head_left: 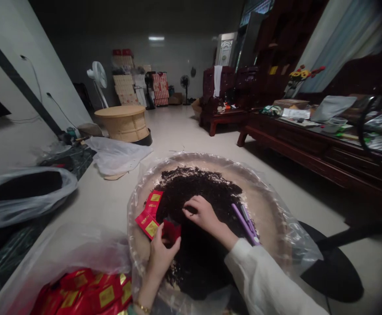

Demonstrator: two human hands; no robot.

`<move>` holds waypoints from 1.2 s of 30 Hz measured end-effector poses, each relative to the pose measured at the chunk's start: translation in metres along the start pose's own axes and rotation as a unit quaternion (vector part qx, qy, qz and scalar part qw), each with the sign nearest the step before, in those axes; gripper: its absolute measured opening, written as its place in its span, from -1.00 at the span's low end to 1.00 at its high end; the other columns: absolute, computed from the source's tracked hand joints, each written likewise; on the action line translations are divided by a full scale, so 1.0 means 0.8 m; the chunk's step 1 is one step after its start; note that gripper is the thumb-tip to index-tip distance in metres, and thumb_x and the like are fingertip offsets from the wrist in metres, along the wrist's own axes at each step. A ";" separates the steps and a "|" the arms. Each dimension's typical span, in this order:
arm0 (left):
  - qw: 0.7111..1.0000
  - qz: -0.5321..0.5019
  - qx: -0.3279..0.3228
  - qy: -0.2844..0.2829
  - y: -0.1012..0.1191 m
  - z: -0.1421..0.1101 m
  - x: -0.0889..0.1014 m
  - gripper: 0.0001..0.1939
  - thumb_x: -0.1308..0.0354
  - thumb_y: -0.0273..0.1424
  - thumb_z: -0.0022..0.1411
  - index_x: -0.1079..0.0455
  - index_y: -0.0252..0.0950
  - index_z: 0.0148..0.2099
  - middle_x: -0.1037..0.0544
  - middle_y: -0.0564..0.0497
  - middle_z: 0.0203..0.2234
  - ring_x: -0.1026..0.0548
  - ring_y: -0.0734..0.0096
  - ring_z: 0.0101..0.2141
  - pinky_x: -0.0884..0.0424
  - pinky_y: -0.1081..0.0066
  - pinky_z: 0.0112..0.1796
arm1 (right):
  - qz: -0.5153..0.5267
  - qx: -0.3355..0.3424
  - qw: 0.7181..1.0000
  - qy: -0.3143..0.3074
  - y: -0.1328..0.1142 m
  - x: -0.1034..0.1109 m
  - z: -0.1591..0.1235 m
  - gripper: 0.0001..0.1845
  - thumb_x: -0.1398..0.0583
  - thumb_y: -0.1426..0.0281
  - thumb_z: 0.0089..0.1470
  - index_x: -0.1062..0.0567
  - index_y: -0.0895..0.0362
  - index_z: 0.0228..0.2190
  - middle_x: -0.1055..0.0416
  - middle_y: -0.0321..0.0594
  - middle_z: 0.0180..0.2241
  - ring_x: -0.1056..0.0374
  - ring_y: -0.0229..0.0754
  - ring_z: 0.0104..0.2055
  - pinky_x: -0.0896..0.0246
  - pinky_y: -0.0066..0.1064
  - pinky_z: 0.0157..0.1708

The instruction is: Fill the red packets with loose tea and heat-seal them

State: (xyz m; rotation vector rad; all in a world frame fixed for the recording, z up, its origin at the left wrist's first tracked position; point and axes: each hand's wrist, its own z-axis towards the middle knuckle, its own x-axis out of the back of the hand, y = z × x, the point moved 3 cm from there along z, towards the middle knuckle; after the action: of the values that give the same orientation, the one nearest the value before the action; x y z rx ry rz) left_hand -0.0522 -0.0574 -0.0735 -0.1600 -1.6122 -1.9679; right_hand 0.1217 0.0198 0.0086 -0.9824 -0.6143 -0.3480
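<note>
My left hand (164, 250) is clamped on an open red packet (172, 232) at the tray's (278, 218) 8 o'clock. My right hand (204, 214) curls over dark shreds (197, 186) near centre; I can't tell whether its fingertips meet. At 9 o'clock, 2 gold-labelled packets (149, 214) carry print too small to read. A purple tool (245, 224) lies at 3.

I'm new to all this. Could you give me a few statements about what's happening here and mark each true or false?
1. The left hand holds an open red packet. True.
2. The right hand grips the purple tool. False: the tool lies beside that hand, untouched.
3. The loose heap on the round tray is bright green. False: it is nearly black.
4. More red packets fill the clear bag at lower left. True.
</note>
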 end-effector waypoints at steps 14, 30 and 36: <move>0.938 0.134 -0.201 -0.248 0.060 -0.009 -0.016 -0.50 -0.16 -0.43 0.14 -0.21 -0.18 0.13 -0.42 -0.10 -0.05 -0.53 0.20 -0.14 -0.53 0.22 -0.16 | 0.747 -0.376 0.527 0.150 0.027 0.030 -0.073 -0.72 -0.14 0.24 0.12 -0.50 0.20 -0.36 -0.58 -0.04 -0.31 -0.51 -0.08 -0.31 -0.42 -0.26 -0.35; 0.796 0.322 -0.427 -0.283 0.106 0.007 -0.046 -0.84 -0.09 -0.58 0.22 -0.43 -0.28 -0.20 -0.46 -0.14 -0.09 -0.37 0.19 -0.16 -0.42 0.25 -0.23 | 0.747 -0.392 0.509 0.171 0.047 0.022 -0.104 -0.78 -0.07 0.44 0.13 -0.54 0.16 -0.35 -0.59 -0.12 -0.32 -0.52 -0.11 -0.21 -0.38 -0.16 -0.11; 0.778 0.253 -0.498 -0.289 0.088 0.003 -0.030 -0.81 0.00 -0.50 0.33 -0.41 -0.29 -0.30 -0.47 -0.04 -0.35 -0.35 0.34 -0.34 -0.31 0.38 -0.37 | 0.752 -0.391 0.509 0.149 0.051 0.020 -0.109 -0.77 -0.08 0.42 0.14 -0.54 0.16 -0.34 -0.59 -0.12 -0.31 -0.52 -0.12 -0.22 -0.38 -0.16 -0.12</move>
State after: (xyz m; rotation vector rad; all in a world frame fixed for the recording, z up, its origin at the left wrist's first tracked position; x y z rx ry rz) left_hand 0.0025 -0.0537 -0.0230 -1.5540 -0.4789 -2.1804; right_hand 0.1845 -0.0339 -0.0438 -1.8913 0.9773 0.8939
